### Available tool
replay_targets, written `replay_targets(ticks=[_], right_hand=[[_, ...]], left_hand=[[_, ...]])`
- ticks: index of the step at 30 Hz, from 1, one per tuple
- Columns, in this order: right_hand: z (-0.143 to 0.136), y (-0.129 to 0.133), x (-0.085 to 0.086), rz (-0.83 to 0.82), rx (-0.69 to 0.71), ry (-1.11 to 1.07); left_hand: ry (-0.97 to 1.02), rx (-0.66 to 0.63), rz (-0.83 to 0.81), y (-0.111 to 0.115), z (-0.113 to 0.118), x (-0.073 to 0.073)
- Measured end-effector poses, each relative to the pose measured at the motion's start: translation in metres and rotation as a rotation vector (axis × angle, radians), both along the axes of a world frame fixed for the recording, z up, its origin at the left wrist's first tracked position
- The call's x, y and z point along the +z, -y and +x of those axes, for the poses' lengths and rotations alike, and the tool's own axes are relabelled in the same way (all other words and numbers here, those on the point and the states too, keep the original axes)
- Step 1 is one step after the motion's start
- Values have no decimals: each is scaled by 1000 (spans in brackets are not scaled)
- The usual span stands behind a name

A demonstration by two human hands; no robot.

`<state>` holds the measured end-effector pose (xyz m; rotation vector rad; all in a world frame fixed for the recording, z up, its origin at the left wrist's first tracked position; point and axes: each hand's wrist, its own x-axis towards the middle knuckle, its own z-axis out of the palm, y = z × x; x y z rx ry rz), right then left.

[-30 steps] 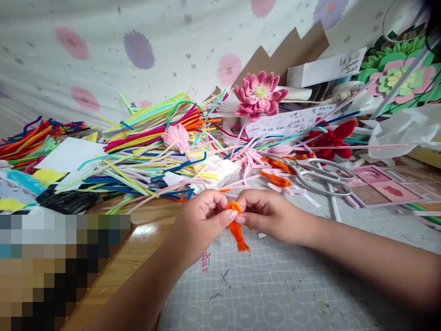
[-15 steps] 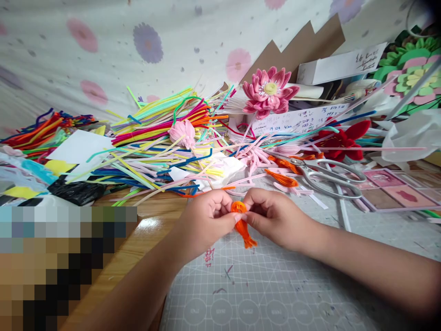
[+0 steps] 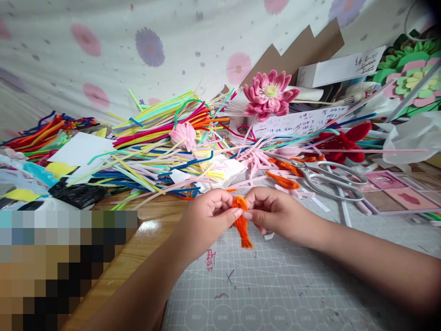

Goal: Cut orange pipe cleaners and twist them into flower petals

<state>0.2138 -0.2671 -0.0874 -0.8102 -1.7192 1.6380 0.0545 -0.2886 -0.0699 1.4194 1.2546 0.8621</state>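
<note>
My left hand (image 3: 206, 218) and my right hand (image 3: 272, 211) meet over the grey cutting mat (image 3: 292, 285) and pinch the same small folded orange pipe-cleaner piece (image 3: 241, 223). Its looped top sits between my thumbs and fingertips, and its twisted tail hangs down toward the mat. Two similar orange pieces (image 3: 282, 180) lie just behind my right hand, beside silver scissors (image 3: 327, 177).
A big heap of coloured pipe cleaners (image 3: 155, 138) covers the table behind my hands. A pink pipe-cleaner flower (image 3: 270, 94) and a red one (image 3: 341, 140) stand at the back. Paper notes, a cardboard box and a pink tray (image 3: 392, 193) fill the right side.
Both hands keep pinching the orange piece and have only shifted slightly; the tail has swung a little. The view moved a bit.
</note>
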Motion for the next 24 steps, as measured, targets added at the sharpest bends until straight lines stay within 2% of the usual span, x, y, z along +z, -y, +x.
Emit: replay_targets(ticks=[6,14,19,24], right_hand=[[3,-5,-4,3,-42,-18],[2,-3,-2,98,-20,-18],[-1,2,-2,160,-75,5],[0,0,-6,195,-109,0]], left_hand=[[41,-122,-123,-2,-3,4],[72,-6,-102,0,6,-1],[182,-35,-113,2,9,-5],[130,-16,-56,0,9,-7]])
